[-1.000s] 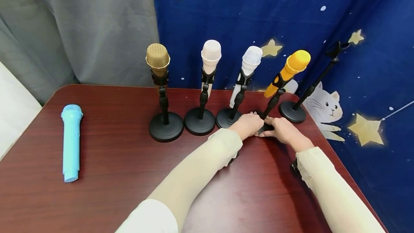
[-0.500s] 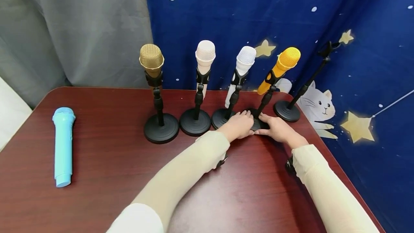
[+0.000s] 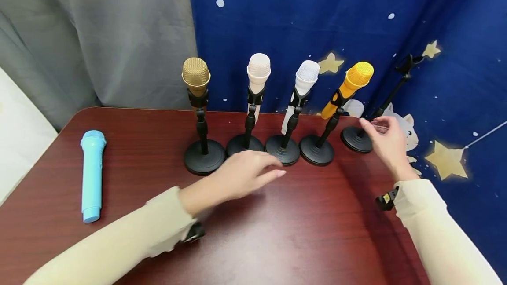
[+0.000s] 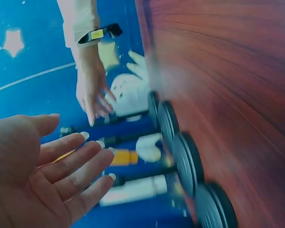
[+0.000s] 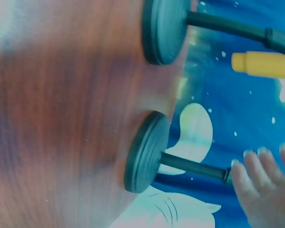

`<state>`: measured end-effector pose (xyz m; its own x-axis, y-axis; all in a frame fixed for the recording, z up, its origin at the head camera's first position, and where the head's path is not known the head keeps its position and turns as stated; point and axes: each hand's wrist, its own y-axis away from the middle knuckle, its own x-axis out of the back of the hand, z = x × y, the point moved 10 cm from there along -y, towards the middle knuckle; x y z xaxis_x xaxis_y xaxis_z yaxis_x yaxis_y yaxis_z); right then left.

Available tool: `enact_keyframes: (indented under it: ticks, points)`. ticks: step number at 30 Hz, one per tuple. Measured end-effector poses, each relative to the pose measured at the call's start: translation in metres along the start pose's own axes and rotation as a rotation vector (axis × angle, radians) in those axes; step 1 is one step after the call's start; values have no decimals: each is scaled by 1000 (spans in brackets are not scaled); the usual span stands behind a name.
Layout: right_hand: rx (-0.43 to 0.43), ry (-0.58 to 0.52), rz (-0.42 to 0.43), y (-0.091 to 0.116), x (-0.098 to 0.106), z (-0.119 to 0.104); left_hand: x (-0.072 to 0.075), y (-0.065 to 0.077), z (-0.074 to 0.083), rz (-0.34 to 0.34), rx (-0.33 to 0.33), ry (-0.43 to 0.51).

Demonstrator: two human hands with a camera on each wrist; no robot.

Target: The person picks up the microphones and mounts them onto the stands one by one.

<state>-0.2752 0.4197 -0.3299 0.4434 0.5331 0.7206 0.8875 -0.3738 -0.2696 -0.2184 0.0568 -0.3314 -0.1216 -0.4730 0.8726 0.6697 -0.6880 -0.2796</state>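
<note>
The left hand (image 3: 245,173) is hovering over the table (image 3: 301,241), its fingers extending loosely. The right hand (image 3: 387,142) is hanging at the far-right stand (image 3: 357,139), its thumb standing apart from its fingers; whether they are touching the pole cannot be told. A yellow microphone (image 3: 350,84) is leaning in the neighbouring stand (image 3: 317,151). A blue microphone (image 3: 92,175) is lying at left.

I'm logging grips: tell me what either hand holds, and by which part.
Nothing is held: the left hand is open, and the right hand, also open, is near the empty microphone stand; whether it touches is unclear.
</note>
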Motion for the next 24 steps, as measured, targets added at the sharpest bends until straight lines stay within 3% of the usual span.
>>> enact_keyframes:
  ticks: [3, 8, 10, 13, 19, 24]
  points:
    - [-146, -17, 75, -5, 15, 16, 27, 33, -26, 72, 107, 23]
    - [-292, -109, 192, -16, 33, 35, 67, 89, -84, 118, 381, -24]
    - [-321, -140, 197, -21, 35, 41, 82, 111, -109, 115, 495, -67]
    - [-345, -159, 138, -30, 33, 49, 99, 144, -145, 79, 633, -147]
    - [-331, -294, 19, -48, 22, 56, 106, 214, -214, -96, 906, -231]
    - [-337, -459, -30, -57, 12, 59, 105, 251, -248, -114, 1069, -243]
